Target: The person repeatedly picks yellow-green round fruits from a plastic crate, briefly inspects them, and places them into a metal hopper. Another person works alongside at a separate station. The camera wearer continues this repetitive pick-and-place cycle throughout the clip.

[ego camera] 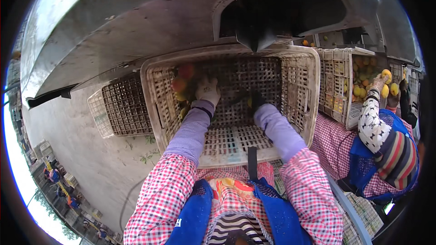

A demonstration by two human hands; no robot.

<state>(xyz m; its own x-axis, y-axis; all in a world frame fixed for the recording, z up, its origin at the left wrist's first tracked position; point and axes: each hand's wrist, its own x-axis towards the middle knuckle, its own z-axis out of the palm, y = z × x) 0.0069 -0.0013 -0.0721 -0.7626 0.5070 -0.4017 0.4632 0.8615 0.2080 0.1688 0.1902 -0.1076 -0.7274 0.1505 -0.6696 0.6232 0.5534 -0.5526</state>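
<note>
A large off-white plastic lattice crate (231,160) stands before me, and both my hands reach down into it. My left hand (208,91), in a pale glove, is low at the crate's left side. Beside it lie several red and yellow fruits, likely mangoes (179,84), along the left wall. My right hand (258,100), in a dark glove, is deep in the shadow towards the right. A small yellow patch, perhaps a fruit (250,102), shows at its edge. The fingers of both hands are hidden or too dark to make out.
A metal machine housing with a dark opening (282,10) overhangs the crate's far side. On the floor to the left sits another lattice crate (126,105). At right, a co-worker's hand (378,82) holds yellow fruit by a tilted crate (351,85). A grey bar (349,207) slants at lower right.
</note>
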